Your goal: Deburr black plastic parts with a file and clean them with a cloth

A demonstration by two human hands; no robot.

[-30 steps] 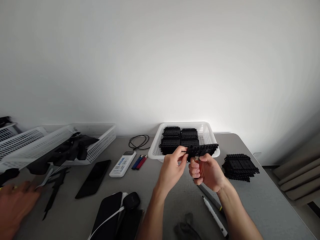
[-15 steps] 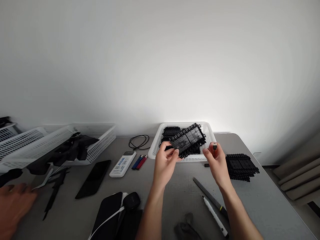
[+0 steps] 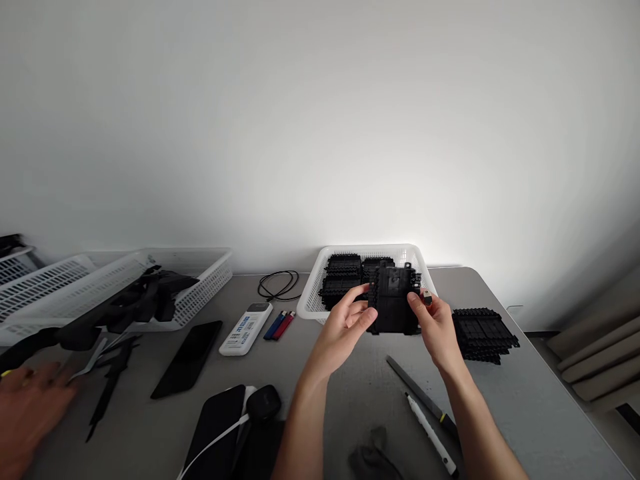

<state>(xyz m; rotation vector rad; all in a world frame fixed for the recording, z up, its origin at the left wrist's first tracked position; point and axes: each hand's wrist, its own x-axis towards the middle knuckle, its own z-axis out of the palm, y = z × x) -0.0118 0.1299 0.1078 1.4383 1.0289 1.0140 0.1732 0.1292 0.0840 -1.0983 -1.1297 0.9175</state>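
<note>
A rectangular black plastic panel [image 3: 393, 303], ribbed and toothed along its sides, is held tilted up in front of the white basket. My left hand [image 3: 345, 330] grips its left edge, thumb in front and fingers behind. At the right edge, my right hand [image 3: 434, 327] has its thumb on the panel's face. A small item with a pale, dark-marked end [image 3: 427, 297] pokes out of the same hand; its kind is hidden. More black panels [image 3: 343, 265] lie in the white basket [image 3: 311, 303], and a stack of them [image 3: 484, 333] sits right of my right hand.
A file [image 3: 415, 385], a white marker [image 3: 430, 433], a power bank [image 3: 246, 329], two lighters [image 3: 279, 325], a cable [image 3: 278, 287] and a phone [image 3: 187, 360] lie around. Another person's hand [image 3: 35, 407] is at far left, near a basket of black parts [image 3: 200, 300].
The panel has turned from slanted to nearly upright, its far edge swinging round. My right hand, apart from it before, now holds its right edge. The other person's hand shifted slightly.
</note>
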